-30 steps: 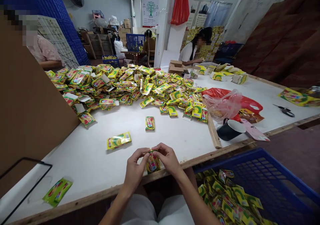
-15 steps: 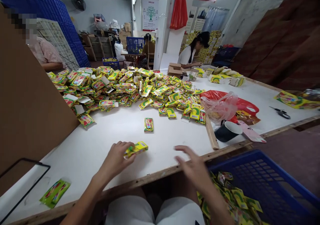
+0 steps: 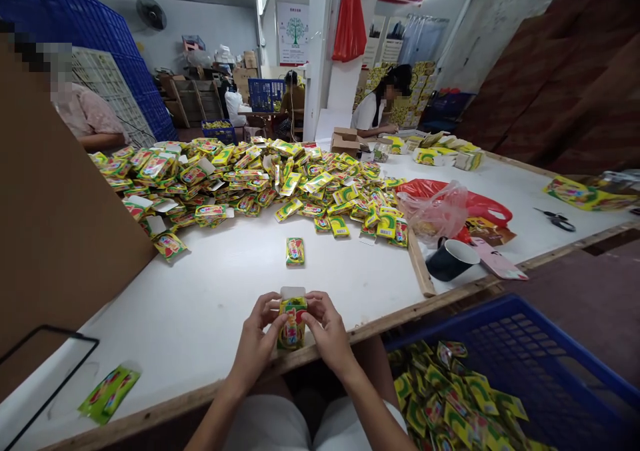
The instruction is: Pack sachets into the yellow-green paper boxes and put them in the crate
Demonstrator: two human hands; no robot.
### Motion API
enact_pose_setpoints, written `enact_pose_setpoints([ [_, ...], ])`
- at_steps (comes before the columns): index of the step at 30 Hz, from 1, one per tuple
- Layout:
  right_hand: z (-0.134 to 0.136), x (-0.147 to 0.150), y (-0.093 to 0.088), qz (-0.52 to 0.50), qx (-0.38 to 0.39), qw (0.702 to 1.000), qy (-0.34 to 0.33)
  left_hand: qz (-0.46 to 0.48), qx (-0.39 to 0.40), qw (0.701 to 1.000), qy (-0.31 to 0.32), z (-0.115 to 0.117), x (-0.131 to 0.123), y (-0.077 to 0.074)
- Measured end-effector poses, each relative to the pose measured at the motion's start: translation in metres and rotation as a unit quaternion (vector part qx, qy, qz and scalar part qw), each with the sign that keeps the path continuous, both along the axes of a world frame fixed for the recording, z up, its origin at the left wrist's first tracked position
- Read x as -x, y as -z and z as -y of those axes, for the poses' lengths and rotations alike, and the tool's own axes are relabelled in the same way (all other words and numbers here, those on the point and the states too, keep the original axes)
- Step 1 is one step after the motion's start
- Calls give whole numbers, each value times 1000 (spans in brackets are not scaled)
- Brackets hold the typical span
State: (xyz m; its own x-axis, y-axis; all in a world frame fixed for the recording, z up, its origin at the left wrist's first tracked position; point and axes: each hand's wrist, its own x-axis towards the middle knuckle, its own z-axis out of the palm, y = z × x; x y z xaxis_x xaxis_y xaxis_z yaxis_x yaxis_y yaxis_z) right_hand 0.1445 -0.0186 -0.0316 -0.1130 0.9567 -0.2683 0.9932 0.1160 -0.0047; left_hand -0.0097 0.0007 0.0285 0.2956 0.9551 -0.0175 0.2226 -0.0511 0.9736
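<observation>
I am holding a little yellow box (image 3: pixel 293 321) with my left hand (image 3: pixel 257 341) and my right hand (image 3: pixel 327 334), both grips pinched on its sides, just over the near edge of the white desk (image 3: pixel 200 304), with its white top flap standing open. I think it is very light, thin card that bends and squashes easily, so I am pinching it softly by the side edges. More flat boxes are lying in a big pile (image 3: pixel 260 177) farther back.
</observation>
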Motion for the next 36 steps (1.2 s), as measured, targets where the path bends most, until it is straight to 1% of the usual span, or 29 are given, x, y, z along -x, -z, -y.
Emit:
enact_pose_setpoints([
  [2,-6,-2,-1,9,-15,1000,-21,-19,1,1000,5,0,3,1],
  [4,-14,-4,-5,31,-28,998,-56,-46,-1,999,18,-2,8,-1],
  [6,-22,-4,-10,54,-35,993,-95,-63,-17,997,28,-3,13,-2],
  [8,-28,-2,-13,65,-38,990,-118,-62,-43,997,26,-4,15,-1],
  [9,-30,0,-14,65,-37,990,-121,-52,-52,997,19,-5,14,-1],
  [11,-30,2,-12,63,-35,991,-111,-1,-49,999,-7,-6,11,1],
  [13,-29,4,-9,59,-33,994,-88,62,-22,997,-30,-7,8,4],
  [14,-28,4,-7,56,-32,995,-78,80,-9,996,-35,-7,6,4],
  [16,-27,3,-6,47,-30,996,-68,65,-10,997,-26,-9,6,4],
  [19,-26,2,-7,36,-42,995,-84,-2,-43,999,-16,-9,6,1],
  [21,-25,3,-10,32,-54,994,-92,-19,-54,998,-30,-7,6,-3],
  [23,-24,6,-14,33,-54,994,-86,-29,-59,996,-54,-6,5,-5],
  [27,-27,10,-21,59,-29,995,-73,-15,-18,995,-99,-6,0,-6],
  [29,-30,9,-24,71,-21,995,-73,-1,-4,994,-110,-8,-2,-5],
  [33,-33,6,-21,69,-14,994,-85,4,-1,994,-109,-9,-1,0],
  [36,-30,11,-16,44,-7,995,-91,3,-16,996,-83,-5,3,2],
])
